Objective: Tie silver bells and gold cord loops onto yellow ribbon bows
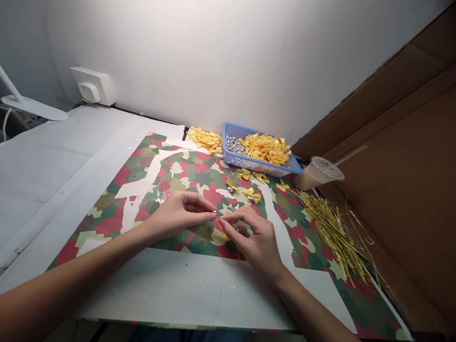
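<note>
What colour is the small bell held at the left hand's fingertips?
Shiny silver; the bell shows best in the head view.

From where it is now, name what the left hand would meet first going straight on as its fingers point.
Likely the right hand, just past the small silver bell in the grip of the left hand; depth is unclear in this single view.

Wall [213, 57]: we see it brightest top centre, greying toward corners; light falls from above;
Cardboard [402, 190]: dim, shadowed;
Patterned sheet [203, 178]: we mark small glare left of middle;
Edges: wide-angle lean and stretch;
Silver bell [214, 213]: small, soft; we can't read detail
</note>
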`<state>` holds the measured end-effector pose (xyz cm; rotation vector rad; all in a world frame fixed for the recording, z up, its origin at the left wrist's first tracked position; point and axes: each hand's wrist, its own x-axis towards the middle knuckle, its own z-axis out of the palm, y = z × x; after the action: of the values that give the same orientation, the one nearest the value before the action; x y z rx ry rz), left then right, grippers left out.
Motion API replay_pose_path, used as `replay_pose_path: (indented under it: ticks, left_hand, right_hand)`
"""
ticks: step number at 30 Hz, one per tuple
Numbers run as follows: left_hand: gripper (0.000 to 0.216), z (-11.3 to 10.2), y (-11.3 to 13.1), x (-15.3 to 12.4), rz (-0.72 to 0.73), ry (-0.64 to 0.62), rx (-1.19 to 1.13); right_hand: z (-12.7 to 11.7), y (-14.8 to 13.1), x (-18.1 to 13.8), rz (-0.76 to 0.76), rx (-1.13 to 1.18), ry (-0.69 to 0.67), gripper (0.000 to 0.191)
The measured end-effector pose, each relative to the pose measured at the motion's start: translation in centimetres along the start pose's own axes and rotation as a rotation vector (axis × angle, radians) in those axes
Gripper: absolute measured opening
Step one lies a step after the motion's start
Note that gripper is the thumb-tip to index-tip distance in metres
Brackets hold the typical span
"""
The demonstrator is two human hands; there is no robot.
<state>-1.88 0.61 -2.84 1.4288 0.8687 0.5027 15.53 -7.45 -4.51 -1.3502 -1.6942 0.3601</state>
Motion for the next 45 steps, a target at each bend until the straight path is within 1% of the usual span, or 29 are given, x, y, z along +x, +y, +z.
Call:
replay_pose_path:
  ticks: [6, 10, 15, 22, 25, 28, 32, 34, 38, 41, 45]
  left_hand:
    - [0.017, 0.1, -0.1, 0.0, -0.015, 0.008, 0.015]
    - [0.015, 0.1, 0.0, 0.0, -0.01, 0.007, 0.005]
    - [0.013, 0.3, 0.2, 0.0, 0.005, 0.043, 0.009]
    - [0.014, 0.5, -0.2, -0.1, 0.046, 0.041, 0.026]
    - [0.013, 0.5, -0.4, -0.2, 0.094, 0.046, 0.046]
    - [0.009, 0.7, -0.6, -0.4, 0.223, 0.06, 0.107]
    - [0.003, 0.8, -0.8, -0.4, 0.538, 0.114, 0.287]
    - [0.003, 0.8, -0.9, -0.3, 0.692, 0.146, 0.377]
    - [0.005, 0.9, -1.1, -0.1, 0.935, 0.215, 0.512]
    - [0.009, 0.9, -1.2, -0.1, 1.046, 0.256, 0.578]
    - [0.013, 1.0, -1.1, -0.3, 1.112, 0.262, 0.574]
  right_hand:
    - [0.0, 0.1, 0.0, -0.026, -0.026, 0.005, 0.012]
    - [0.0, 0.0, 0.0, -0.043, -0.038, 0.029, 0.012]
    - [-0.1, -0.1, 0.0, -0.048, -0.049, 0.026, 0.012]
    - [0.0, -0.1, 0.0, -0.053, -0.062, 0.008, 0.012]
    - [-0.1, 0.0, 0.0, -0.068, -0.071, 0.006, 0.011]
    - [-0.1, 0.0, -0.1, -0.08, -0.074, 0.011, 0.011]
    - [0.0, 0.1, -0.1, -0.074, -0.067, 0.024, 0.011]
    - [0.1, 0.0, -0.1, -0.07, -0.061, 0.035, 0.012]
    - [0.1, -0.2, 0.0, -0.081, -0.044, 0.059, 0.013]
    - [0.1, -0.4, -0.1, -0.088, -0.026, 0.086, 0.013]
    - [0.1, -0.6, -0.2, -0.097, -0.016, 0.128, 0.012]
